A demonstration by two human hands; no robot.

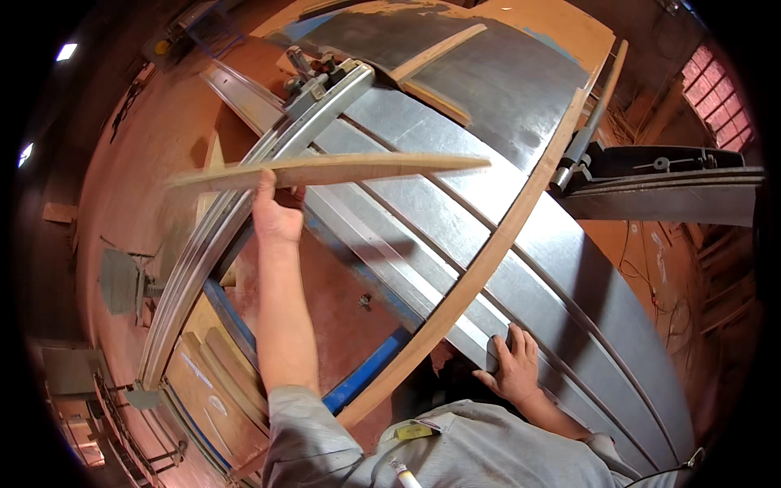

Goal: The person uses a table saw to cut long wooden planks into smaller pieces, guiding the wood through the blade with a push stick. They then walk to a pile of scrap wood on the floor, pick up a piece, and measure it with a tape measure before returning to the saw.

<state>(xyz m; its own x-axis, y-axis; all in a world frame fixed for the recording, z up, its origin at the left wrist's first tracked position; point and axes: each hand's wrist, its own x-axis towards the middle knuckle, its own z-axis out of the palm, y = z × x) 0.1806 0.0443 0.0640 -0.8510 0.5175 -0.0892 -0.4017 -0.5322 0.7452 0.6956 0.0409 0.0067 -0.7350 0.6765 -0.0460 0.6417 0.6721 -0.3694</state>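
One long, tapered, light-brown wooden strip (366, 168) is gripped in the left hand (277, 218) above the slotted grey metal table (553, 281), on whose near edge the right hand (517, 372) rests loosely spread, a brown wooden board (503, 244) lying across it.

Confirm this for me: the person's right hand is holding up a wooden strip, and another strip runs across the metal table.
Not quite: the head view shows the left hand, not the right, holding up the wooden strip. The other strip does run across the metal table.
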